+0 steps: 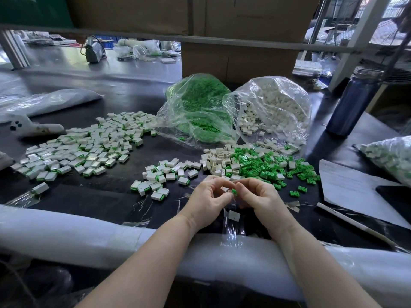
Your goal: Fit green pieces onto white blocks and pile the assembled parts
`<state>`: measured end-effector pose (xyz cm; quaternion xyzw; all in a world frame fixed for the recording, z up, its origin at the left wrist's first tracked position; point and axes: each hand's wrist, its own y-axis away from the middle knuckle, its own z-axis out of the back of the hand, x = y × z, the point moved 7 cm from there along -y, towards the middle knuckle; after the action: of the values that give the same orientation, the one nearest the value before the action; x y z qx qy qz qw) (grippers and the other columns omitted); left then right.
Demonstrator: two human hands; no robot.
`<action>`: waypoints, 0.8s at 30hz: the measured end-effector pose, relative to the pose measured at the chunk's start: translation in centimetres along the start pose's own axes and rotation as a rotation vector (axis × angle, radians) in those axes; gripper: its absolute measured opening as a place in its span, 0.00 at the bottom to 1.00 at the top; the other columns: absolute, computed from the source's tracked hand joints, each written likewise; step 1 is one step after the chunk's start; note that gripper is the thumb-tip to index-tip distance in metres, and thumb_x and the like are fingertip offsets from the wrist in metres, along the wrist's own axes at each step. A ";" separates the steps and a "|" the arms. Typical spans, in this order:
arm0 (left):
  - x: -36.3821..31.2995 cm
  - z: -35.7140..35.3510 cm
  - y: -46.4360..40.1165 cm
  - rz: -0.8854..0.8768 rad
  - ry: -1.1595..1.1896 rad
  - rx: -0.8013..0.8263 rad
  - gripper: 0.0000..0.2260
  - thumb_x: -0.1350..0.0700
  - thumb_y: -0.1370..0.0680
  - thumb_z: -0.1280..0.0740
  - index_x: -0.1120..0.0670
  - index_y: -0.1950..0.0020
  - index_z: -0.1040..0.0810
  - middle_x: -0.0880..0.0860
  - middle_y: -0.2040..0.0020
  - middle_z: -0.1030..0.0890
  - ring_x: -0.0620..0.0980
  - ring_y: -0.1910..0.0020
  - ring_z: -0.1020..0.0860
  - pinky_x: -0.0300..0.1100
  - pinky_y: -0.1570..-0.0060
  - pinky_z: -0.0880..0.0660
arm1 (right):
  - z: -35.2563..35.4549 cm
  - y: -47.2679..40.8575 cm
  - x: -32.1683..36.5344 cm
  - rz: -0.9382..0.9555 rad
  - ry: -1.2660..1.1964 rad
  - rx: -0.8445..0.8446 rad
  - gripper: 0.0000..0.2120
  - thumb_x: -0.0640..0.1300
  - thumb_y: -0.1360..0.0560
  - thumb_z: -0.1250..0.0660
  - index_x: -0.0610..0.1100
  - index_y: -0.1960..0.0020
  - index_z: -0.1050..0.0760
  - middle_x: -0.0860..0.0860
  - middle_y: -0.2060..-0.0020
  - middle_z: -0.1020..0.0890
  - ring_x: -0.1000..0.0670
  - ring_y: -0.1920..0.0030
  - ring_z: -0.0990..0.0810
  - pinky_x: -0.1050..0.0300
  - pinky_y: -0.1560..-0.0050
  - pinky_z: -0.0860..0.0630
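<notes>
My left hand [208, 200] and my right hand [260, 197] meet fingertip to fingertip above the dark table. My right hand pinches a small green piece [234, 192]. My left hand pinches a white block [225, 189], mostly hidden by the fingers. Loose green pieces [264, 167] and bare white blocks [219, 160] lie mixed just beyond my hands. Assembled white-and-green parts spread in a wide pile [89, 145] at the left, with a smaller cluster [160, 176] nearer. One white block [234, 215] lies below my hands.
An open clear bag of green pieces [195, 110] and one of white blocks [273, 107] lie behind. A blue bottle [353, 103], a sheet of paper [353, 187], a white stick [347, 221] and another filled bag [391, 156] are at the right. White foam [89, 236] pads the near edge.
</notes>
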<state>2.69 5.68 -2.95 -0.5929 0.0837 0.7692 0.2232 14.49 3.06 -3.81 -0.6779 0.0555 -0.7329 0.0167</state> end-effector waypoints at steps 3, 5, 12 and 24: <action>-0.2 -0.1 0.0 -0.007 0.015 0.005 0.08 0.62 0.26 0.32 0.48 0.57 0.22 0.55 0.45 0.28 0.48 0.56 0.25 0.31 0.53 0.26 | -0.6 0.0 0.0 -0.020 0.050 0.072 0.13 0.52 0.30 0.37 0.46 0.55 0.19 0.49 0.65 0.18 0.54 0.62 0.21 0.65 0.61 0.25; -0.3 -0.2 0.1 -0.009 0.019 0.020 0.07 0.62 0.26 0.31 0.49 0.57 0.21 0.56 0.44 0.29 0.47 0.59 0.27 0.29 0.55 0.27 | -0.7 0.0 0.0 -0.021 0.057 0.108 0.13 0.53 0.30 0.37 0.45 0.58 0.20 0.49 0.65 0.19 0.55 0.63 0.22 0.65 0.61 0.25; -0.3 -0.5 0.1 -0.023 -0.001 0.042 0.06 0.62 0.26 0.30 0.52 0.54 0.21 0.55 0.45 0.29 0.43 0.65 0.31 0.27 0.59 0.30 | -0.7 -0.1 -0.6 -0.049 -0.016 0.123 0.13 0.50 0.32 0.35 0.41 0.56 0.21 0.50 0.66 0.19 0.57 0.65 0.22 0.66 0.63 0.26; -0.4 -1.0 0.1 -0.080 -0.082 0.076 0.10 0.66 0.26 0.34 0.50 0.56 0.23 0.50 0.50 0.30 0.43 0.57 0.27 0.26 0.55 0.31 | -0.8 0.0 -0.5 -0.039 0.005 0.135 0.13 0.51 0.32 0.34 0.42 0.58 0.18 0.46 0.68 0.23 0.54 0.67 0.28 0.64 0.66 0.30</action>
<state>3.61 5.15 -2.85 -0.5548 0.0801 0.7795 0.2794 13.75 3.17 -4.35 -0.6744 -0.0075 -0.7367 0.0480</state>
